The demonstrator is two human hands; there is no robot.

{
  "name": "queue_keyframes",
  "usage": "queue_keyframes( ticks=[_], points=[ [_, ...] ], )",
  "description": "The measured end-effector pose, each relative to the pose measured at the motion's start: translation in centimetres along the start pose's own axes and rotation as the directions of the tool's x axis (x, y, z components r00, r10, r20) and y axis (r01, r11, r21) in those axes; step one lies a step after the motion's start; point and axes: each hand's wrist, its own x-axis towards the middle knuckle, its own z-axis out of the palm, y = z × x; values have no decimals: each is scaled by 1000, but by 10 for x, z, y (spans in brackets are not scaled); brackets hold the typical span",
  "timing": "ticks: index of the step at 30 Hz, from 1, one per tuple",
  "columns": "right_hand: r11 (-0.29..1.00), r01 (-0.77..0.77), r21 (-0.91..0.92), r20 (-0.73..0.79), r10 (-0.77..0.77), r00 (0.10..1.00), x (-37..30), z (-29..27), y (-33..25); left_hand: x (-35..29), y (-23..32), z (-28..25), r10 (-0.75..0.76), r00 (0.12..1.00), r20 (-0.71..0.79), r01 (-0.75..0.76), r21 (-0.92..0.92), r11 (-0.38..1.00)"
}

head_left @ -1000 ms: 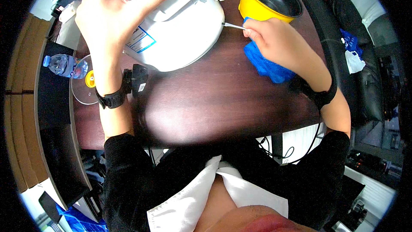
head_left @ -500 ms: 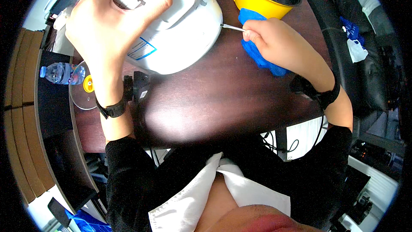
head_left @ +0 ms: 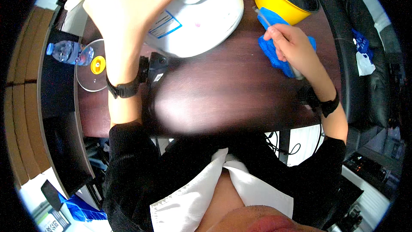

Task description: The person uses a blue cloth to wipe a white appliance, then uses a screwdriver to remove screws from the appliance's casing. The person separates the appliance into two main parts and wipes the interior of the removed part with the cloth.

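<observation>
A white, rounded appliance [head_left: 201, 30] with a blue-edged label stands on the far part of the dark brown table. My left hand [head_left: 128, 2] lies over its left side, thumb stretched wide; the other fingers are partly cut off by the top edge. In my right hand [head_left: 292, 47] is a screwdriver [head_left: 263, 18] with a thin shaft, blurred by motion, pointing up and left, apart from the appliance. A blue cloth [head_left: 274, 60] lies under that hand. Just beyond it sits a yellow pot [head_left: 279, 6] with a black inside.
A clear lid [head_left: 82, 81] with a yellow knob [head_left: 98, 65] lies at the table's left edge, beside a plastic water bottle [head_left: 64, 52]. Black straps circle both wrists, and a small black device [head_left: 159, 62] sits by the left one. A black sofa [head_left: 358, 88] flanks the table's right side.
The screwdriver tip has left the appliance's right edge and swung up, my right hand turning with it. The whole view has shifted, so the appliance sits higher and farther right.
</observation>
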Motion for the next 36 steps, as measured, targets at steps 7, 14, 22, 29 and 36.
queue_keyframes(
  ticks=[7, 14, 22, 29, 36],
  points=[
    [897, 36, 441, -133, 26, 991, 0, 40, 35, 9, 5, -24, -306, 949, 79, 309, -27, 951],
    [985, 173, -25, -32, -174, 984, -8, 58, 52, 8, -12, -34, -379, 921, 92, 371, 100, 923],
    [774, 227, -592, 85, -220, 972, -39, 54, 20, 9, -42, -57, -240, 910, 339, 246, 25, 969],
    [870, 222, -440, 146, -174, 974, -39, 53, 31, 8, -59, -59, -131, 918, 373, 147, -13, 989],
    [886, -316, 340, 393, 171, 903, -34, 56, 4, 23, -30, -43, -354, 817, 456, 514, -295, 805]
  ],
)
